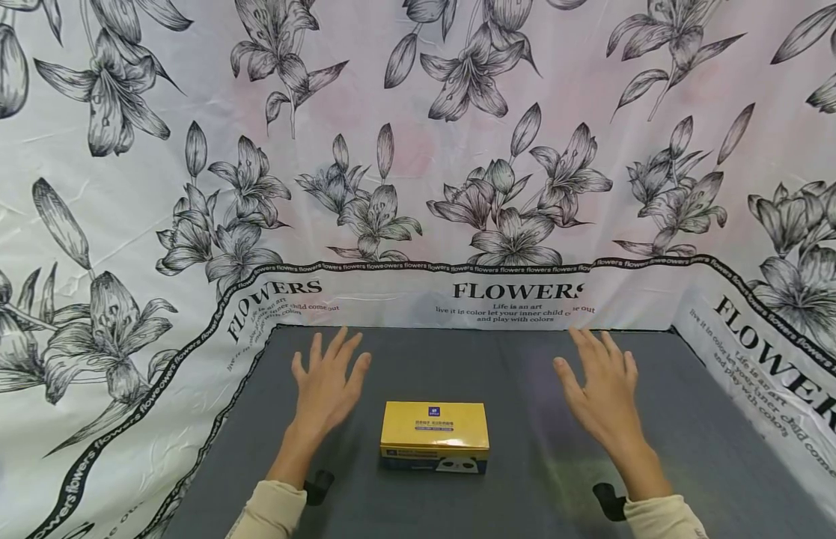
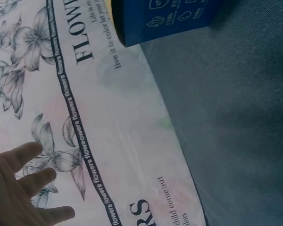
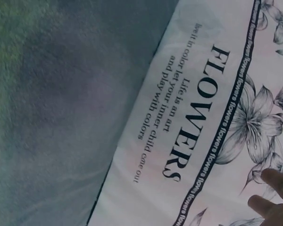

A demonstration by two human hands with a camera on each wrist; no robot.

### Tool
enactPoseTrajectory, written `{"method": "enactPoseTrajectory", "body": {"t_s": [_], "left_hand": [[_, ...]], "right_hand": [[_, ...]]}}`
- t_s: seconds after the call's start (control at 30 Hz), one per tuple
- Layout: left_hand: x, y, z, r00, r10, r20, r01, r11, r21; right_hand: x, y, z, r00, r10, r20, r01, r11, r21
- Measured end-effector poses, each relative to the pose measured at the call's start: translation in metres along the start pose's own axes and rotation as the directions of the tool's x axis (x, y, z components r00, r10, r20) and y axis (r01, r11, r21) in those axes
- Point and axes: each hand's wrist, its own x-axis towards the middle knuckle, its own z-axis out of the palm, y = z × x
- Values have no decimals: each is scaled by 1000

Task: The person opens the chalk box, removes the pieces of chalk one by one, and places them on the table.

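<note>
A closed yellow and blue cardboard box (image 1: 434, 427) sits on the grey tabletop, between the two hands in the head view. Its blue side (image 2: 167, 19) shows at the top of the left wrist view. To the left of the box, my left hand (image 1: 328, 389) hovers with spread fingers and holds nothing. On the other side, my right hand (image 1: 602, 389) is held up with its fingers extended and its thumb apart, also holding nothing. Fingers (image 3: 276, 183) of the right hand show at the lower right corner of the right wrist view.
Around the grey table (image 1: 512, 374) hangs a white cloth (image 1: 391, 299) printed with black lilies and the word FLOWERS, along the back and both sides. A dark strap piece (image 1: 319, 488) is at the left wrist and another dark piece (image 1: 609, 501) at the right wrist.
</note>
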Motion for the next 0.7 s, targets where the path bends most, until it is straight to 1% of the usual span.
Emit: {"method": "enactPoseTrajectory", "body": {"t_s": [0.17,0.23,0.37,0.5,0.7], "left_hand": [[-5,0,5,999,29,-37,-29,1000,-4],[-7,0,7,998,38,-43,-39,999,-8],[-10,-1,11,998,52,-42,-53,998,-23],[-14,-3,17,997,60,-38,-61,997,-38],[-22,-3,26,995,88,-39,-91,994,-61]], "right_hand": [[-5,0,8,999,-29,16,29,998,51],[-7,-1,11,999,-35,22,33,997,67],[-12,-1,18,999,-35,31,32,995,99],[-18,0,26,998,-53,33,49,992,118],[-24,0,38,997,-76,32,72,990,121]]}}
